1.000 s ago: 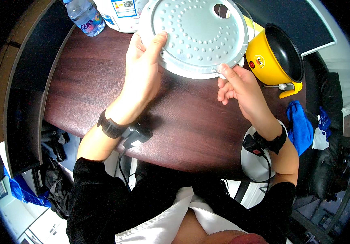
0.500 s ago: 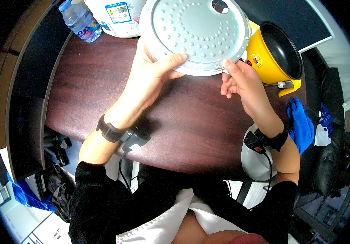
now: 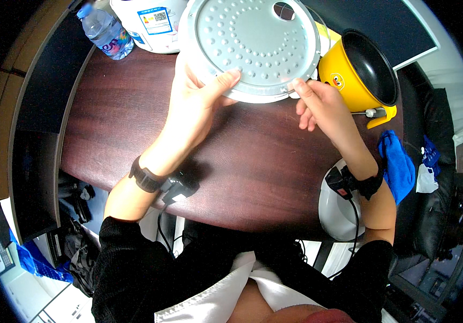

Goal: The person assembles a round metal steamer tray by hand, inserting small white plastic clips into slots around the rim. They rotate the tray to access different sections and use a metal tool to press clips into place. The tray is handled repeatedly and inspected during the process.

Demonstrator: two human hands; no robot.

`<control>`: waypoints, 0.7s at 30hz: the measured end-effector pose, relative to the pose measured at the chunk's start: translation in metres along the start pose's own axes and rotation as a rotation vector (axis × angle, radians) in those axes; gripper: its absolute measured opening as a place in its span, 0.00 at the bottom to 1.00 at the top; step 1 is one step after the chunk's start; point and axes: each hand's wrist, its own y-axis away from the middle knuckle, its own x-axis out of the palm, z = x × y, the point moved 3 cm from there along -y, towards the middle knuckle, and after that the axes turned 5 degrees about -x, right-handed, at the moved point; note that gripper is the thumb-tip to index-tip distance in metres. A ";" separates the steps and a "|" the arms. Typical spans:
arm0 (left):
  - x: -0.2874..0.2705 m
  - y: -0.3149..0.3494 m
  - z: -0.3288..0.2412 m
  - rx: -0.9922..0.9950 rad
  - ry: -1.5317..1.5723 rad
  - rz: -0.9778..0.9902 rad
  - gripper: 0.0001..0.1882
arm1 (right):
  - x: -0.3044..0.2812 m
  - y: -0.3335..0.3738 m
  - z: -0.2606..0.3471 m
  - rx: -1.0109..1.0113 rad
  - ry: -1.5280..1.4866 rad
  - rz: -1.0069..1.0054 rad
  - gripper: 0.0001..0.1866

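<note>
Between my two hands is a round silver-grey lid, dotted with raised bumps and pierced by an oval hole near its far right rim. It is held tilted above the table with a pale rim around it. My left hand grips the near left edge, thumb on top and fingers hidden underneath. At the near right edge, my right hand pinches the rim between thumb and index finger, while its other fingers curl loosely below. A yellow pot with a black inside and a cartoon face stands just right of my right hand.
The dark red-brown table lies beneath. At the back left are a water bottle and a white appliance with a blue-edged label. A smooth white rounded object sits at the front right edge, and a blue cloth hangs farther right.
The lid has shifted slightly left, bringing more of the yellow pot's side into view. My left hand has moved left with it; both hands keep their hold on the rim.
</note>
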 end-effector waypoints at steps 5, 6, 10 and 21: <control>0.001 0.002 0.000 -0.009 0.012 -0.015 0.26 | -0.009 0.000 0.002 -0.120 0.321 -0.088 0.25; 0.001 0.002 0.000 -0.003 0.012 -0.009 0.26 | -0.008 0.000 0.003 -0.056 0.286 -0.052 0.25; 0.001 0.000 -0.002 -0.003 0.010 0.020 0.25 | -0.003 -0.004 -0.006 0.067 -0.174 0.057 0.22; 0.004 0.008 0.006 -0.222 0.073 0.158 0.22 | 0.009 0.000 -0.011 0.029 -0.570 0.075 0.19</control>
